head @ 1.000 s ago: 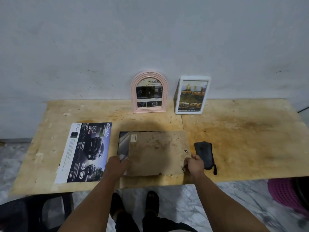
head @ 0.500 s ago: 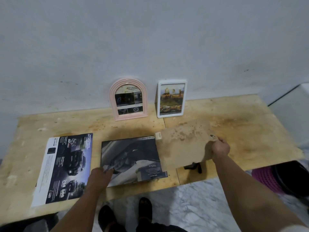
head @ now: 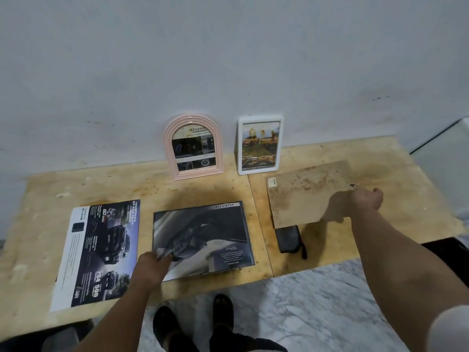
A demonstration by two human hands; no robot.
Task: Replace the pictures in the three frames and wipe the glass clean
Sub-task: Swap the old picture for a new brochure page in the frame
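A black frame lies face down at the table's front middle with a dark car picture [head: 203,237] exposed in it. My left hand [head: 152,266] rests on the picture's near left corner, fingertips touching it. My right hand [head: 365,200] grips the right edge of the brown backing board [head: 304,196], held just above the table on the right. A loose car poster [head: 101,252] lies flat at the left. A pink arched frame [head: 194,147] and a white rectangular frame [head: 260,144] stand against the wall, each with a picture inside.
A black cloth [head: 289,240] lies half under the backing board near the front edge. The plywood table [head: 393,163] has a seam down its middle. A grey wall rises behind. Marble floor and my feet show below the front edge.
My right hand lifted the backing board off the black frame and carried it to the right, uncovering the picture. My left hand stayed at the frame's near left corner.
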